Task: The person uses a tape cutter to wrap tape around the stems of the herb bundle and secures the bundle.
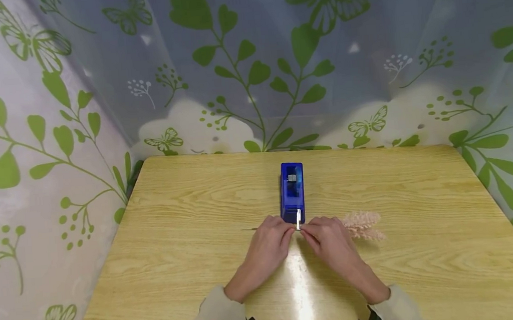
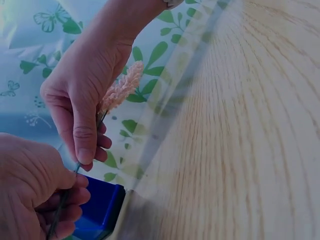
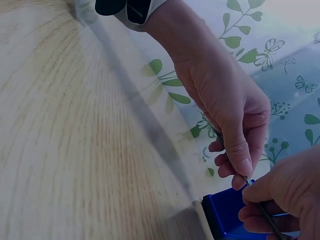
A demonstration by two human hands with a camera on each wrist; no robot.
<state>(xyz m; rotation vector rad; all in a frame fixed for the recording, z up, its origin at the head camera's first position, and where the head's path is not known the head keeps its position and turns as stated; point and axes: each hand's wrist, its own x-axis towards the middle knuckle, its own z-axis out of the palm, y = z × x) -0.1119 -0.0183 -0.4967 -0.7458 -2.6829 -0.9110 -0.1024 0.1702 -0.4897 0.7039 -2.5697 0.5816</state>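
A pink artificial-looking flower spray [image 1: 362, 220] lies sideways in front of me, its dark thin stem [image 3: 268, 218] running left. Between thumb and fingers, my left hand [image 1: 265, 244] pinches the stem. Close beside it, my right hand [image 1: 331, 242] pinches the same stem nearer the pink head [image 2: 122, 89]. Just beyond the fingertips stands a blue oblong box [image 1: 293, 202] with a dark opening in its top. A bright white strip [image 1: 298, 219] shows at its near end; I cannot tell whether it is tape or glare. The fingers hide the middle of the stem.
Everything rests on a wood-grain table [image 1: 187, 200] with light glare at its front. A patterned curtain [image 1: 252, 105] with green leaves and butterflies closes off the back and both sides.
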